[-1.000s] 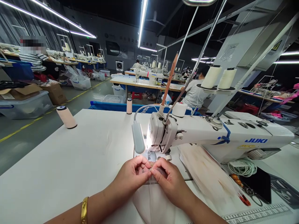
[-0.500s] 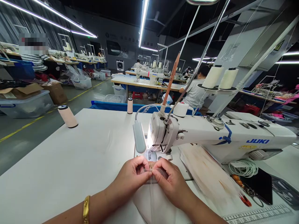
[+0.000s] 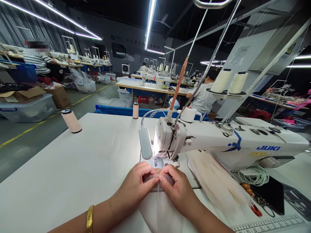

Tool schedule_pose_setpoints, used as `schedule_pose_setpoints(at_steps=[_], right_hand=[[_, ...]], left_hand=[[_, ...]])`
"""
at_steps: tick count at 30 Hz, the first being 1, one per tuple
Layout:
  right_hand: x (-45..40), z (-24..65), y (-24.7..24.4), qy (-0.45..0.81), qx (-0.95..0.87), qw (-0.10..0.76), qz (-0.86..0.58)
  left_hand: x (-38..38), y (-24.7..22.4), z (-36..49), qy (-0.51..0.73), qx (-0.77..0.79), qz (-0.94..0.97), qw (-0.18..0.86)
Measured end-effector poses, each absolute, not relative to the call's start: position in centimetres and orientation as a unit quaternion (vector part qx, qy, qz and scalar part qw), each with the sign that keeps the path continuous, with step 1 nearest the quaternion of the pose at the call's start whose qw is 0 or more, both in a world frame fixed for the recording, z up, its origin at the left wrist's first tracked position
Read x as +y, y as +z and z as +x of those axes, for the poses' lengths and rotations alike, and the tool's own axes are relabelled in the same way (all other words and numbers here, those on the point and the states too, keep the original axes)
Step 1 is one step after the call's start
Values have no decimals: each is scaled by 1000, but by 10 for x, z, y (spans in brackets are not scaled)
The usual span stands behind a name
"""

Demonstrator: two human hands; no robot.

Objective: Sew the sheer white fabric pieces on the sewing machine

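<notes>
Thin, sheer whitish fabric [image 3: 157, 207] hangs from my fingers toward the table's near edge, with a narrow seam line down its middle. My left hand [image 3: 139, 181] pinches it between thumb and forefinger from the left. From the right, my right hand [image 3: 176, 184] grips the same spot, the two sets of fingertips nearly touching. Just beyond them is the needle area of a white sewing machine [image 3: 206, 132], lit by a small grey lamp [image 3: 145, 142]. My fingers hide the exact edge being held.
Right of my hands lie a stack of sheer beige fabric [image 3: 216, 178], a coiled pale cord [image 3: 253, 175], a black phone-like slab [image 3: 270, 194], red-handled snips [image 3: 255, 209] and a clear ruler [image 3: 269, 224]. Peach thread cones [image 3: 71, 121] stand on the white table [image 3: 73, 171]. Co-workers sit farther off.
Both hands stay pinched on the fabric in almost the same place, with only slight finger movement. The whole view has shifted a little.
</notes>
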State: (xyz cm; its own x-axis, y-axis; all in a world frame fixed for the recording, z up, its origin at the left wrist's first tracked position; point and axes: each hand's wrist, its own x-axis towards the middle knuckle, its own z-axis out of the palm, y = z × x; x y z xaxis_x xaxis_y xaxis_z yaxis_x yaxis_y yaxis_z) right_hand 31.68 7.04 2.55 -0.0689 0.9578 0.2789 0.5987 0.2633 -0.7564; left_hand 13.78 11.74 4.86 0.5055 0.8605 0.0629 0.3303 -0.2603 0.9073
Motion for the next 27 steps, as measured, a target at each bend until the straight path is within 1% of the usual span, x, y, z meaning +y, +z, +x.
schedule_pose_setpoints(at_steps=[8,11,13,16,20,25,27], right_hand=[[81,312,17,134,-713,315,-613],[86,310,13,114,-712,304,-622],[88,310,12,97,-713,297,-628],[90,311,11,75,-714,294,-631],[89,317,10,54,-725,295,-620],[80,327,8,36,-749,300,-590],[78,328,8,35,-769,286,-571]], left_hand=[[124,40,144,200,451,833,251],[124,33,145,237,430,853,177],[125,28,144,268,385,875,119],[125,22,143,275,310,909,42],[127,19,141,264,283,922,8],[127,22,138,264,279,923,9],[127,22,137,267,274,924,11]])
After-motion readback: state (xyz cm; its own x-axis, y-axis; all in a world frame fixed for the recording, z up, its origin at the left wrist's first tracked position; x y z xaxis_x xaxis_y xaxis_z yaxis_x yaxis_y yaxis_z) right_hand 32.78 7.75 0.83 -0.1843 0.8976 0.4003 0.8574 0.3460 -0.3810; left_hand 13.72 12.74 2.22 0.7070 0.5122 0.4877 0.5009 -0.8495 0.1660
